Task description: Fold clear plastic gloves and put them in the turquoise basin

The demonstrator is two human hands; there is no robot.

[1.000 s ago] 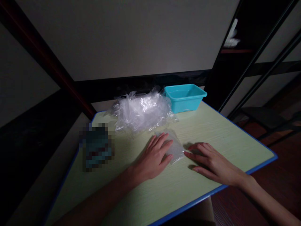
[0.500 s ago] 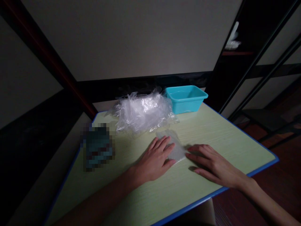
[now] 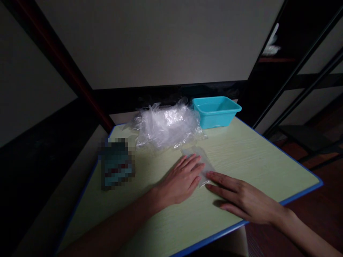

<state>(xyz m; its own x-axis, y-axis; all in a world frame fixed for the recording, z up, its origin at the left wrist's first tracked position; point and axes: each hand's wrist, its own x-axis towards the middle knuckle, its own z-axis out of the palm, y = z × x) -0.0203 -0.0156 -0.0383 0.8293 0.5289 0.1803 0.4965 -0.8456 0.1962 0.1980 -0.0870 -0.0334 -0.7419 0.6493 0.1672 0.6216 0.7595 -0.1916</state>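
Note:
A small clear plastic bag (image 3: pixel 199 158) lies flat on the pale green table (image 3: pixel 252 157). My left hand (image 3: pixel 180 180) rests flat on the bag's near left part, fingers stretched out and slightly spread. My right hand (image 3: pixel 239 198) lies flat on the table just right of it, fingers extended, with the fingertips touching the bag's near edge. Neither hand grips anything.
A crumpled heap of clear plastic bags (image 3: pixel 166 125) sits at the back of the table. A turquoise plastic tub (image 3: pixel 217 111) stands at the back right. A blurred-out object (image 3: pixel 116 164) is at the left edge. Dark metal frames stand to the right.
My right hand has slid left, closing on the bag's near edge beside my left hand. The view has shifted slightly.

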